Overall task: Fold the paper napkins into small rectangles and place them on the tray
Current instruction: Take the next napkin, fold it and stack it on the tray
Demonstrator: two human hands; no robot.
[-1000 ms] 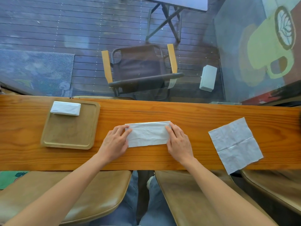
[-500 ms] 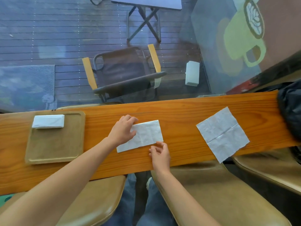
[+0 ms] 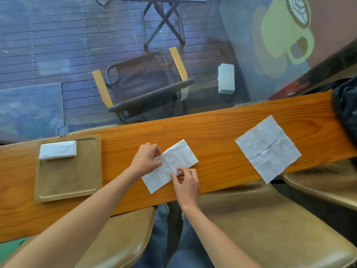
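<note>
The half-folded napkin (image 3: 170,166) lies between my hands on the counter (image 3: 222,132), its long axis slanting from near-left to far-right. My left hand (image 3: 147,159) pinches its far-left long edge with curled fingers; my right hand (image 3: 186,181) pinches the near long edge around the middle. Both touch it, so I judge the next fold goes across that long axis — 1 short end brought over to the other. The tray (image 3: 67,188) sits well left of my left hand, already holding 1 folded napkin (image 3: 57,149); an unfolded napkin (image 3: 267,148) waits right of my right hand.
</note>
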